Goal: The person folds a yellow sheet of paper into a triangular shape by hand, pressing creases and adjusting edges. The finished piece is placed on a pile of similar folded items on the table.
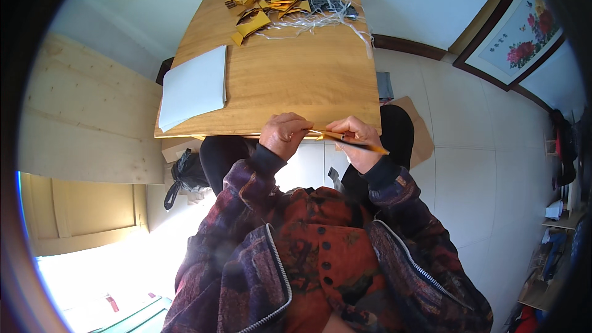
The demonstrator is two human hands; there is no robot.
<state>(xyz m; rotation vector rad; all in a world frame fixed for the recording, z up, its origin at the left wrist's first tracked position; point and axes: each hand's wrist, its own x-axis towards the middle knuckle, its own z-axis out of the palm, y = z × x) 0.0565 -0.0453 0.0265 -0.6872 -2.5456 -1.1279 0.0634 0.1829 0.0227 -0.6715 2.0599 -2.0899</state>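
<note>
While a thin yellow piece is held at the near edge of the table, it is pinched by the left hand and gripped by the right hand. Its edge seems to be being worked — peeled or folded, it cannot be told which. For the next move, a steady hold and a careful pull or press seem to be needed. Folded yellow pieces and white strips are heaped by the table's far edge — white sheets are stacked along its left side.

Legible text: none. Framed flower picture, upper right of frame: a slanting row of small dark marks, apparently written characters, on the pale ground left of the red blooms; too small to read.
</note>
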